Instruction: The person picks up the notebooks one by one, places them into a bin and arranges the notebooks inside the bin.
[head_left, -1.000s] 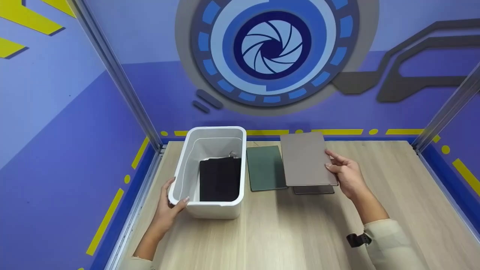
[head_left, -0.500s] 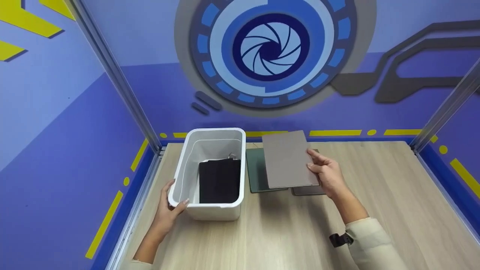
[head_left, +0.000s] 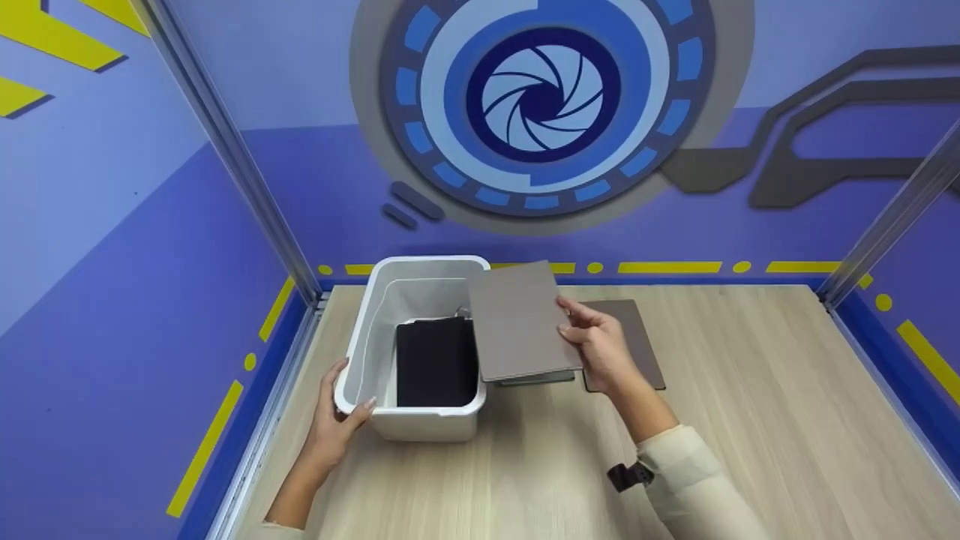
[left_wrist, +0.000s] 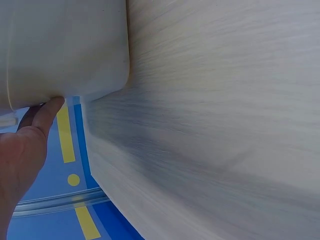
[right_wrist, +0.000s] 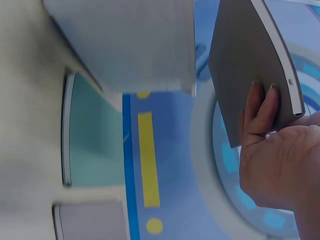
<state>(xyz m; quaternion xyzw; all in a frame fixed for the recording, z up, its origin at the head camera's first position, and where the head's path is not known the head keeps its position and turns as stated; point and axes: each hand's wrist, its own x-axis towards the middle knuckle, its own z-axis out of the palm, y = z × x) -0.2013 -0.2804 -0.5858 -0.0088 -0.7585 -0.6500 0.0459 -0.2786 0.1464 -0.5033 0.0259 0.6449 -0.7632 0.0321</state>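
Observation:
My right hand [head_left: 604, 345] pinches a grey-brown notebook [head_left: 521, 319] by its right edge, thumb on top and fingers beneath. The notebook is held above the table, its left edge over the right rim of a white plastic bin [head_left: 427, 426]. In the right wrist view the fingers [right_wrist: 262, 112] press flat on the notebook's underside. My left hand [head_left: 330, 427] grips the bin's near left corner, the thumb over the rim. Inside the bin lies a black notebook or flat black thing [head_left: 435, 364], with a small metal piece behind it. A green notebook [right_wrist: 97, 135] lies on the table, mostly hidden in the head view.
Another grey-brown notebook [head_left: 634, 341] lies flat on the wooden table [head_left: 750, 420], right of the green one. Blue-purple printed panels [head_left: 675, 232] close off the back and sides. A metal frame post [head_left: 247, 180] stands at the left corner.
My right hand has carried the grey-brown notebook leftward, from above the other grey-brown notebook, across the green one, to the bin's right rim. My left hand stays at the bin.

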